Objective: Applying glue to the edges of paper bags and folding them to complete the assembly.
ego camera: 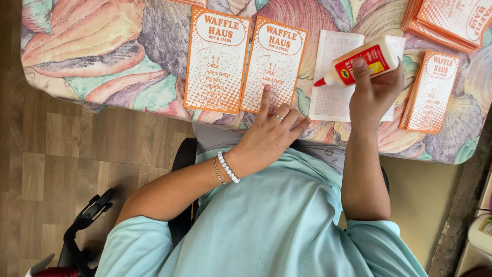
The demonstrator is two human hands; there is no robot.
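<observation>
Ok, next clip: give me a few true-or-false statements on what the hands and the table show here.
1. The right hand holds a white glue bottle with a red nozzle. True.
2. The left hand grips scissors. False: its forefinger presses an orange-and-white printed card.
3. The bottle's nozzle points toward the left hand. True.
4. The table has a plain white cover. False: a flowered multicoloured cloth.

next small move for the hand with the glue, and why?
Probably tip the glue bottle in the right hand down onto the white sheet: its red nozzle already hovers over it, and the left hand pins an orange card beside it.
</observation>
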